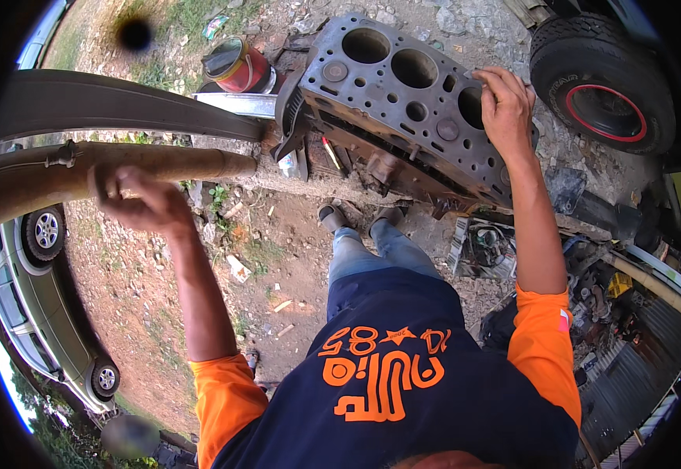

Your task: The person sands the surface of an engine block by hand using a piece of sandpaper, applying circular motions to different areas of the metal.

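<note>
A dark grey engine block (pixel 391 94) with round cylinder bores stands tilted in front of me, its flat top face turned up. My right hand (pixel 503 102) rests on its right side, fingers curled over something small and pale at the edge of a bore; I cannot tell what it is. My left hand (pixel 141 197) is wrapped around a long rusty brown pipe (pixel 90 176) that runs in from the left and ends near the block. My feet (pixel 360 217) stand just below the block.
A red and black can (pixel 239 66) sits behind the block. A tyre with a red rim (pixel 602 82) lies at the upper right. Scrap parts and metal sheets (pixel 622 328) crowd the right. A parked car (pixel 35 289) stands left. The ground is dirt and litter.
</note>
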`<state>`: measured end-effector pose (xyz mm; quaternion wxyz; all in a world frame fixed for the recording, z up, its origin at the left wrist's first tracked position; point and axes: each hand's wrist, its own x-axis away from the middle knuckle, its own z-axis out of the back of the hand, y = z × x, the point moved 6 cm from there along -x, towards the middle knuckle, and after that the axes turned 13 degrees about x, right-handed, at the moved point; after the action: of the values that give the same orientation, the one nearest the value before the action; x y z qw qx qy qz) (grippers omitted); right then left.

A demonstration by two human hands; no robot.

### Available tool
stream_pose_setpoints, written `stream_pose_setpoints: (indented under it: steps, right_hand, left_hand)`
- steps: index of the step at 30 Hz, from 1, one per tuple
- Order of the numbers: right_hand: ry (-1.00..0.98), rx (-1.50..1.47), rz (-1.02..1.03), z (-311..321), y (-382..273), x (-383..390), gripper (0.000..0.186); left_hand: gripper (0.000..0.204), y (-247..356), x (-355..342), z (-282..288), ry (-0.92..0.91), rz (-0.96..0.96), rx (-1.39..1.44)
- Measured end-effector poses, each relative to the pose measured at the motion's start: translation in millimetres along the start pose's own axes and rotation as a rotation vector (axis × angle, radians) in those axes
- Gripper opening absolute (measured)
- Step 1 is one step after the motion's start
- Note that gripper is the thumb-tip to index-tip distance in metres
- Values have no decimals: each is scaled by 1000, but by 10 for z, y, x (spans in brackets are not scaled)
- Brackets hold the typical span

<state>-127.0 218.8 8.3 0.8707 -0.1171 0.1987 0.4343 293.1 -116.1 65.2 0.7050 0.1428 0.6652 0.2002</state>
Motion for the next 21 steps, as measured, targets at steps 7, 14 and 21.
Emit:
stream_pose_setpoints:
  steps: [7, 14, 21]
  right_hand:
    - [-48, -61, 51, -499, -92, -134, 29]
    - [-132, 11, -31, -429, 21, -18, 30]
    - [-145, 77, 60, -363, -41, -81, 31]
  left_hand:
    - [71, -128, 1268, -2167, -784, 637, 332]
    - [72, -98, 1249, -2326, -892, 744, 217]
    - [76, -176, 1187, -2588, -1027, 801, 3]
